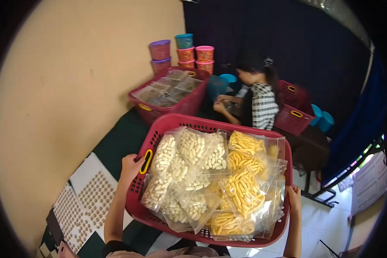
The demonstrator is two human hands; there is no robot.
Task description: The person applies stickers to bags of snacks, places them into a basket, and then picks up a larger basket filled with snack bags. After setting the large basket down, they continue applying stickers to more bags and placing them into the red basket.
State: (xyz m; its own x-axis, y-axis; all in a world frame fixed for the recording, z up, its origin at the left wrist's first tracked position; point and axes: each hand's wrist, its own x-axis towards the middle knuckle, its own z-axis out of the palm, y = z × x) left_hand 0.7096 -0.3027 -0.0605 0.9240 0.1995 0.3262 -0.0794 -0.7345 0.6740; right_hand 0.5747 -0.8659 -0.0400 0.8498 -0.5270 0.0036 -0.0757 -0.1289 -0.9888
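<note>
A dark red plastic basket (pixel 245 244) is held in front of me at its two short sides. My left hand (pixel 132 166) is closed on the left rim, beside the yellow handle grip (pixel 146 161). On the opposite side, my right hand (pixel 294 198) has its fingers around the right rim. Inside lie clear plastic bags: those on the left hold white oblong pieces (pixel 192 144), and those on the right hold yellow finger-shaped pieces (pixel 244 191). Some bags overlap, so the lower ones are partly hidden.
Ahead, a second red basket (pixel 193 96) holds filled bags, near stacked lidded tubs (pixel 185 55). A person (pixel 262 101) sits beyond my basket, by another red basket (pixel 290 118). White sheets with rows of small pieces (pixel 96 193) lie at lower left.
</note>
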